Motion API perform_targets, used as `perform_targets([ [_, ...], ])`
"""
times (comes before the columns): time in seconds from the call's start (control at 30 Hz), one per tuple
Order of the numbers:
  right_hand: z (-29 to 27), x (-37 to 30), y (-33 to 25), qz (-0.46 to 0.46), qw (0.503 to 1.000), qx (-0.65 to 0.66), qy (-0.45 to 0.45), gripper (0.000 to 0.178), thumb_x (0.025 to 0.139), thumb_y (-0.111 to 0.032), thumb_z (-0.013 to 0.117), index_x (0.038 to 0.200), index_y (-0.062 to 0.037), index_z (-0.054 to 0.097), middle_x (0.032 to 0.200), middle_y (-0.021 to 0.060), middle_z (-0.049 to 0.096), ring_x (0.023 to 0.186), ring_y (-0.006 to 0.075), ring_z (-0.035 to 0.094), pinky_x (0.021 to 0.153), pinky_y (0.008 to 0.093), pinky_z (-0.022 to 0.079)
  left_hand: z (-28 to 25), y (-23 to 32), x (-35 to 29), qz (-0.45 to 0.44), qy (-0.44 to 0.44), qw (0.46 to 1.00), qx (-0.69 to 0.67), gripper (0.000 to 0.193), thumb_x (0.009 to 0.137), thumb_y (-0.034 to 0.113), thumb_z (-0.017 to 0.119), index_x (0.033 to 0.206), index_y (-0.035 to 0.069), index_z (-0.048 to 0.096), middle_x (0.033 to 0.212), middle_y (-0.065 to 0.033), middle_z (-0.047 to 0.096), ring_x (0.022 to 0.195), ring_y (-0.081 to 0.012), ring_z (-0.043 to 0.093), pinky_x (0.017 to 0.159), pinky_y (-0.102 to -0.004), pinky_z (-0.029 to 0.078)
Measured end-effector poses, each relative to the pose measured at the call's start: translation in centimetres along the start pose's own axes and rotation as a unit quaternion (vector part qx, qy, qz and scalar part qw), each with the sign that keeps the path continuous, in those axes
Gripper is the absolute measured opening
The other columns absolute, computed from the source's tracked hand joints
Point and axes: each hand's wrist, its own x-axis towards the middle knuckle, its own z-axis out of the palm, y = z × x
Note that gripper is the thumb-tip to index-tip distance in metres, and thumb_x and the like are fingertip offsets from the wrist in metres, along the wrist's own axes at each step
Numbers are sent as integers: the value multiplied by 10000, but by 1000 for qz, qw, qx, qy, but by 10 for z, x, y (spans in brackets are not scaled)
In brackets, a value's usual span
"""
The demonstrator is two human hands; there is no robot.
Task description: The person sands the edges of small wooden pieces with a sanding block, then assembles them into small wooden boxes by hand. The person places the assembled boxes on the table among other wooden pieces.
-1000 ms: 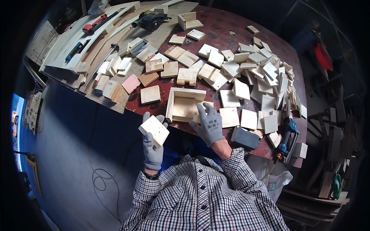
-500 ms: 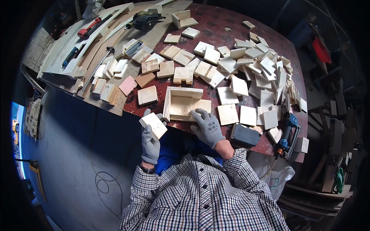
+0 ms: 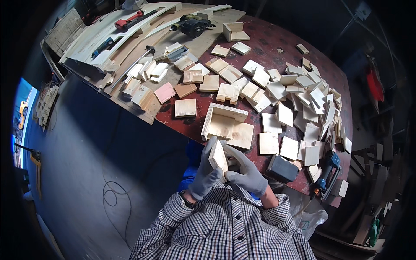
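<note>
A small square wooden block [image 3: 218,157] stands on edge between my gloved hands, close to my chest. My left hand [image 3: 202,177] grips it from the left, fingers behind and thumb at its lower side. From the other side my right hand [image 3: 248,171] closes on it, with its thumb near the lower edge and its other fingers partly hidden. Just beyond them, at the table's front edge, lies a partly joined wooden piece with raised walls [image 3: 225,113]. A flat wooden square [image 3: 241,135] lies against its right side.
Many loose wooden pieces [image 3: 277,91] cover the dark red table [image 3: 264,37]. A dark grey block [image 3: 282,168] and a blue nail gun [image 3: 330,173] lie at right. At left are a hammer [image 3: 149,49], a circular saw [image 3: 193,27] and a red tool [image 3: 128,21].
My right hand has left the joined wooden piece and come to the block in my left hand. The block has turned up on edge and moved nearer my chest. The view has shifted.
</note>
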Motion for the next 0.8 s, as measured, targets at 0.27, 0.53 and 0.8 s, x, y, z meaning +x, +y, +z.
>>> perform_targets([
  [0.27,-12,-8,-11,-57,980,-190,20,1104,819,-472,906,1654,-21,343,1485,217,531,1379,332,542,1168,431,432,9,-6,-2,53,30,983,171,1128,965,695,646,1682,-11,136,1647,-236,347,1528,-382,355,1256,-501,318],
  [0.53,-45,37,-1,-132,824,-519,185,898,745,-354,899,1472,-30,484,1372,222,560,1214,403,616,1000,497,542,-66,-42,27,187,174,777,576,1012,809,236,912,1609,-17,346,1533,-241,481,1397,-414,477,1176,-504,421],
  [0.8,-30,84,46,-112,810,-533,218,859,773,-305,916,1485,-69,497,1473,266,495,1199,470,617,1014,518,539,-100,-85,81,41,79,826,557,1064,738,440,922,1581,39,412,1481,-222,528,1329,-392,548,1132,-486,479],
])
